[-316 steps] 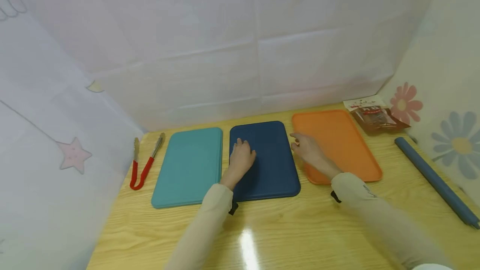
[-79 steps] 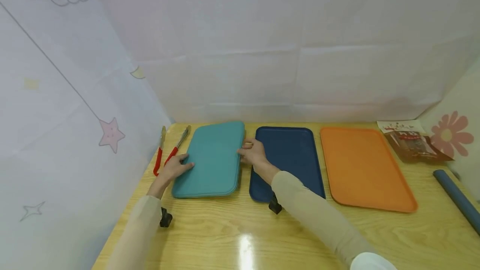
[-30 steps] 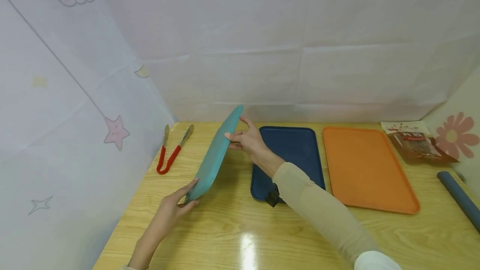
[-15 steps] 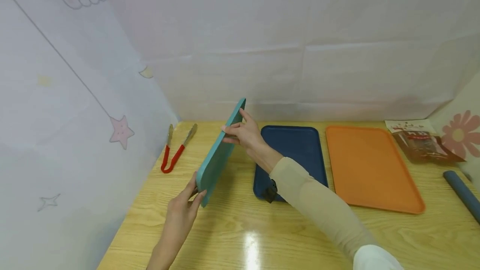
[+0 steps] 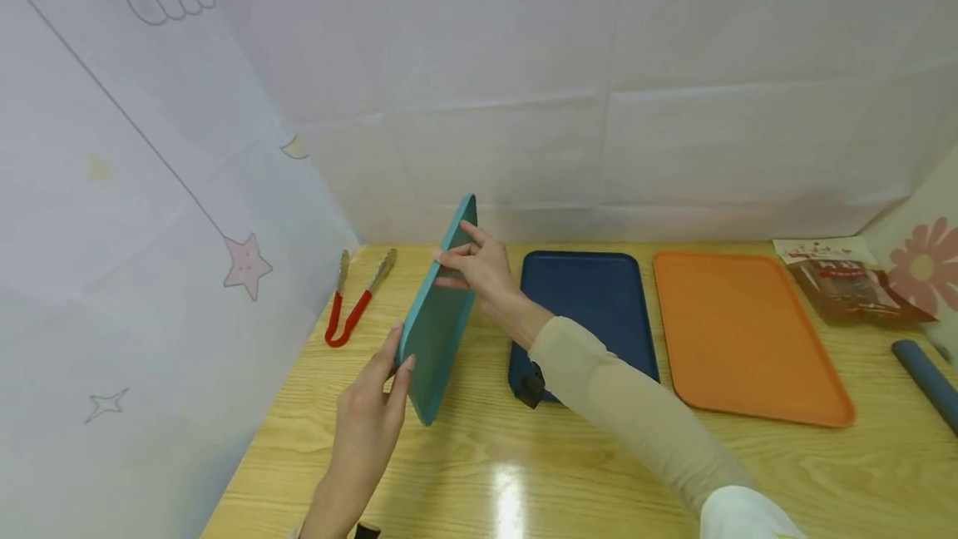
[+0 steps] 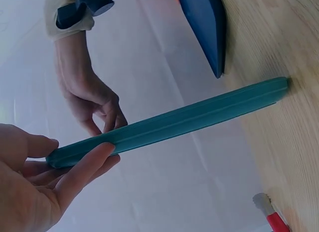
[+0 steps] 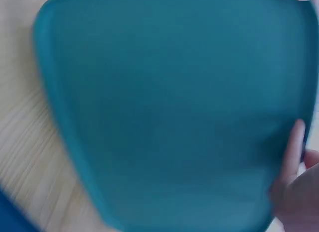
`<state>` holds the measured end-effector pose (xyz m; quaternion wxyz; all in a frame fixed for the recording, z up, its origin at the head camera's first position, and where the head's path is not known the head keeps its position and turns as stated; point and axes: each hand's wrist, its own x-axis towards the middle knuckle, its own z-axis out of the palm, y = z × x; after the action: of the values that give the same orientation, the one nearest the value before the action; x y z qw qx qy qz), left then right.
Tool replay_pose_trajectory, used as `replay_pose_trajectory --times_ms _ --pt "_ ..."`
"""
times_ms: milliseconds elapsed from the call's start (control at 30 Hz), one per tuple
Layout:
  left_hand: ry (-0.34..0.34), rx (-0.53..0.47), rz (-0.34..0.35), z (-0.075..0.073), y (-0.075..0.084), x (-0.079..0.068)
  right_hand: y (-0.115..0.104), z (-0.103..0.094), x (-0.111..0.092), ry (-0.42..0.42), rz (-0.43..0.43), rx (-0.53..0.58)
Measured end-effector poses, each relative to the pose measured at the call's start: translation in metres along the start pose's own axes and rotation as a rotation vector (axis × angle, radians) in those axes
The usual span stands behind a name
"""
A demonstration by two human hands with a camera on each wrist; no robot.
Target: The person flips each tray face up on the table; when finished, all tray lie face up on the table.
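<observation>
A teal rectangular tray stands tilted up on its long side, its rimmed inner face turned to the right. My left hand grips its near upper corner, with the thumb on the inner face and the fingers on the other side. Farther along the upper edge, my right hand holds the rim between thumb and fingers. In the left wrist view the tray's lower edge is close to the wooden table; whether it touches, I cannot tell. The tray's inner face fills most of the right wrist view.
A navy tray lies partly under my right forearm, with an orange tray to its right. Red-handled tongs lie at the left. A brown food packet and a dark blue-grey roll are at the far right.
The teal tray lay flat earlier; both hands took hold of it and lifted its right side. It has swung past upright, so its inner face now shows. The hands were over the other trays at first.
</observation>
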<state>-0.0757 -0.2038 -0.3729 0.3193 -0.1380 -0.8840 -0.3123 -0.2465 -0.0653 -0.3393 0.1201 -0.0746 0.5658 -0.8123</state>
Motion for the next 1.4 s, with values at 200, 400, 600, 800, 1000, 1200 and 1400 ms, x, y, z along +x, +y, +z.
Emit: replay_pose_trajectory --times_ms 200,400,600,800,1000,1200,1400 --pt "0.114 0.004 0.010 -0.002 -0.003 0.001 0.042 -0.020 0.006 0.023 -0.018 -0.126" --pt "0.205 -0.068 -0.092 -0.007 -0.012 -0.003 0.092 -0.040 0.003 -0.026 0.370 -0.415" --pt "0.200 -0.224 -0.399 -0.015 -0.019 -0.003 0.106 -0.043 -0.004 -0.031 0.402 -0.392" --pt "0.215 -0.395 -0.601 -0.024 -0.033 -0.002 0.108 -0.048 -0.003 0.002 0.343 -0.404" --pt "0.165 -0.539 -0.740 -0.033 -0.044 0.001 0.105 -0.059 -0.001 0.031 0.337 -0.450" --pt "-0.001 -0.712 -0.780 -0.047 -0.061 0.022 0.092 -0.072 0.002 0.019 0.389 -0.430" --pt "-0.290 -0.817 -0.806 -0.048 -0.111 0.055 0.089 -0.079 0.002 -0.001 0.399 -0.460"
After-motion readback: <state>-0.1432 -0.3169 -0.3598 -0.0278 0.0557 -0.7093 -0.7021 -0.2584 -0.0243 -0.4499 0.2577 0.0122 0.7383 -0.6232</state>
